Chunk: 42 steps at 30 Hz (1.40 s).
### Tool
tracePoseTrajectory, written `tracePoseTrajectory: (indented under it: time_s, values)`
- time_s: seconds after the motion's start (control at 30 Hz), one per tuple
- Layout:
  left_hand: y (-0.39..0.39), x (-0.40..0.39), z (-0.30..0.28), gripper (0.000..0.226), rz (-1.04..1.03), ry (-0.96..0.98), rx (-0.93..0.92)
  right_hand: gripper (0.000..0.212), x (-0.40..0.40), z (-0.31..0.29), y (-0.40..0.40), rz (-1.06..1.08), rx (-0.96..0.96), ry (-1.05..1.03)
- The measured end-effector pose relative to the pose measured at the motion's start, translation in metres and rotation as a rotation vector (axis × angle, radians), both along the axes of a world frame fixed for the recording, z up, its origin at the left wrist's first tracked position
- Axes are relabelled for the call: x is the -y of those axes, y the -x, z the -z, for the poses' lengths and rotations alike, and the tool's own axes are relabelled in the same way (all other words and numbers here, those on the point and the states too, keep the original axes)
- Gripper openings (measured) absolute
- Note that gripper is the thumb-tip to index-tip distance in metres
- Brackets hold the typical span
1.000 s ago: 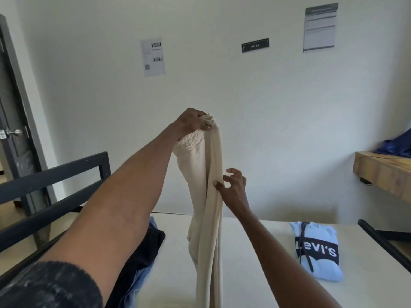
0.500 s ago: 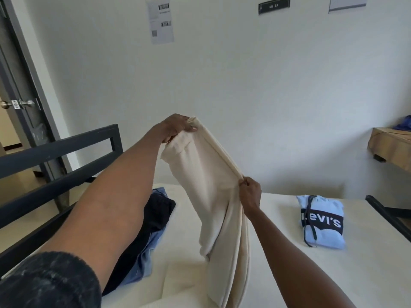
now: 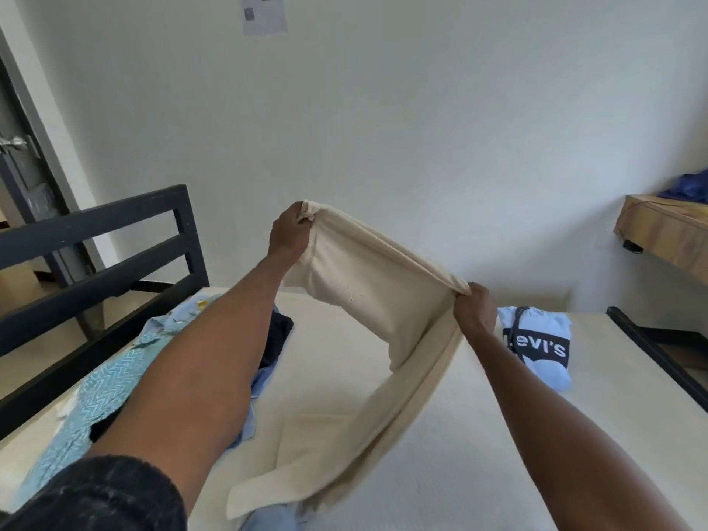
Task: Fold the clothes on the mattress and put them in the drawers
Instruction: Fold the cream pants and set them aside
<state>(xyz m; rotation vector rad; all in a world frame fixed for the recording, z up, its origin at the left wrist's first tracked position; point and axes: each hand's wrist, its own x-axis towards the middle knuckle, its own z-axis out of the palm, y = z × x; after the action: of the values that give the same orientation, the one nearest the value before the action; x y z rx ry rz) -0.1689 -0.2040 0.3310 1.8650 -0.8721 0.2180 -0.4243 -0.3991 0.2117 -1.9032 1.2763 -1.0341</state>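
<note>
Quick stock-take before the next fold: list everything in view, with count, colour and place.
cream garment: one, cream, stretched in the air between both hands, lower end trailing on the mattress
Levi's top: one, light blue with dark logo band, folded, right side of mattress
patterned shirt: one, turquoise zigzag, left side of mattress
dark garment: one, black or navy, left of centre, partly behind the left arm
mattress: one, off-white
bed rail: one, black, left
wooden shelf: one, tan, right, blue cloth on top
paper sheet: one, white, on wall
door: one, dark, far left
left hand: grips the garment's upper end
right hand: pinches its top edge
</note>
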Motion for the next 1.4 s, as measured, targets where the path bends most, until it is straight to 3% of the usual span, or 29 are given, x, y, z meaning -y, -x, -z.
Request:
tracePoseTrajectory:
  time_s: [0.07,0.17,0.2,0.3,0.4,0.47,0.53,0.6,0.7,0.8,0.97,1.03,1.13,1.2,1.3,1.4]
  values:
    - [0.003,0.001,0.02,0.02,-0.015,-0.033,-0.055,0.016,-0.002,-0.003,0.008,0.095,0.271,-0.147]
    - [0.005,0.004,0.035,0.02,0.057,-0.083,-0.187,0.015,0.007,-0.03,0.023,0.034,0.4,-0.158]
    - [0.004,0.004,0.034,0.02,0.102,-0.077,-0.272,0.01,0.011,-0.048,0.033,-0.035,0.349,-0.089]
    - [-0.004,-0.007,0.018,0.024,0.257,-0.085,-0.546,0.03,0.032,-0.124,0.066,-0.305,0.038,0.101]
    - [0.006,-0.022,0.008,0.018,0.367,-0.078,-0.713,0.022,0.059,-0.188,0.087,-0.424,-0.164,-0.208]
    - [0.006,-0.025,0.025,0.019,0.325,-0.218,-0.649,0.045,0.071,-0.189,0.077,-0.417,-0.564,-0.207]
    - [0.007,-0.021,0.064,0.024,0.275,-0.397,-0.596,0.052,0.073,-0.144,0.056,-0.415,-0.917,-0.061]
    - [0.004,-0.014,0.121,0.015,0.275,-0.432,-0.748,0.052,0.071,-0.075,0.036,-0.481,-1.076,-0.009]
    - [0.001,-0.02,0.209,0.011,0.223,-0.423,-0.909,0.045,0.071,0.038,0.033,-0.563,-1.144,-0.202]
    - [-0.016,-0.029,0.287,0.039,0.22,-0.492,-0.985,0.047,0.083,0.132,0.028,-0.66,-1.254,-0.395]
    - [-0.051,-0.014,0.34,0.045,0.302,-0.486,-1.14,0.045,0.117,0.166,-0.001,-0.665,-1.078,-0.739]
    - [-0.066,0.004,0.347,0.048,0.261,-0.401,-1.158,0.036,0.133,0.172,-0.025,-0.62,-0.965,-0.609]
    - [-0.083,0.032,0.357,0.048,-0.009,-0.32,-0.954,0.034,0.138,0.205,-0.056,-0.281,-0.907,0.023]
    - [-0.085,0.042,0.371,0.061,-0.133,-0.434,-0.886,0.034,0.121,0.237,-0.067,-0.165,-0.85,0.354]
    - [-0.072,0.04,0.404,0.088,-0.152,-0.664,-0.98,0.016,0.083,0.295,-0.068,-0.444,-0.792,0.323]
    - [-0.067,0.032,0.425,0.095,-0.254,-0.602,-1.116,0.02,0.054,0.338,-0.054,-0.537,-0.909,0.081]
